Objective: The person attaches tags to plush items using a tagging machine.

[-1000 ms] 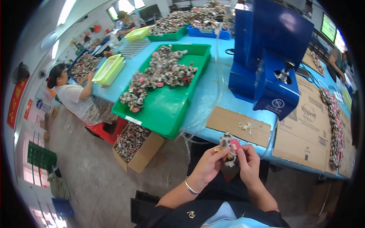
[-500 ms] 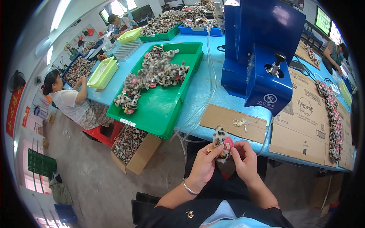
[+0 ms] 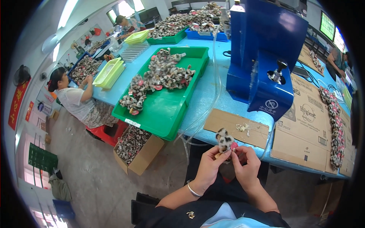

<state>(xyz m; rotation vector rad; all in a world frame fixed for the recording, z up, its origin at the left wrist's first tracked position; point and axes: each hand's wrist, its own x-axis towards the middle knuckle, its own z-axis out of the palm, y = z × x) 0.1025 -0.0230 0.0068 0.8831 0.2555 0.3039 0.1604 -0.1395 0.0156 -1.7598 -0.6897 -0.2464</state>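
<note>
Just beyond the table's front edge, a small spotted plush toy (image 3: 225, 139) in cream, brown and black stands upright between my two hands. My left hand (image 3: 208, 167) is closed on its lower left part, thumb and fingers pinching the fur. With thumb and fingertips my right hand (image 3: 247, 165) pinches at its right side, where a pink piece (image 3: 234, 145) shows. The toy's lower end is mostly hidden by my fingers. Closest beyond the hands lies a strip of cardboard (image 3: 218, 121) with pale fluff scraps (image 3: 242, 127) on it.
A blue machine (image 3: 262, 60) stands behind the cardboard. Left of it, a green tray (image 3: 161, 123) holds piled spotted plush toys (image 3: 163, 72). Flattened cartons (image 3: 300, 133) bear a row of toys (image 3: 335, 133) at right. A filled carton (image 3: 146, 155) sits below the table; a co-worker (image 3: 74, 97) sits at left.
The toy has been turned: its spotted fur now faces me more, and less of the pink piece shows. Both hands still grip it. The whole view has shifted slightly.
</note>
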